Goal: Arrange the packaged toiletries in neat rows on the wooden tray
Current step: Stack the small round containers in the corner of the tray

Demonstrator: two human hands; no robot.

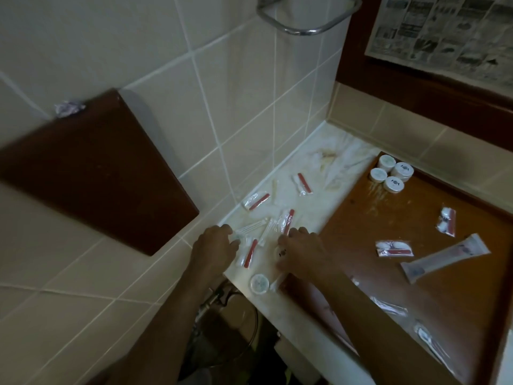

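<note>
We are seeing the little packets (256, 201) lying mixed up on the pale counter (305, 173), beside the tray (416, 268). Most are clear bags with a red stick and white bits inside. One round white pot (259, 284) is sitting near the counter's front edge.

The tray is lying to the right of the counter strip. Four round pots (392, 173) are standing close together in its far corner. Two packets (394, 248) are lying apart on the wood, and a white tube (444, 258) is lying slanted near them. More clear packets (388, 305) are lying by the front edge.

Our left hand (215, 245) is reaching into the heap, fingers bent down onto a clear packet with white sticks (251, 227). We cannot tell if it is gripping it. Our right hand (301, 251) is resting just beside it, fingers curled over a small round thing (279, 252) and touching a red packet (287, 222).

A dark wooden board (91, 168) is hanging on the tiled wall (222, 79) to the left.
</note>
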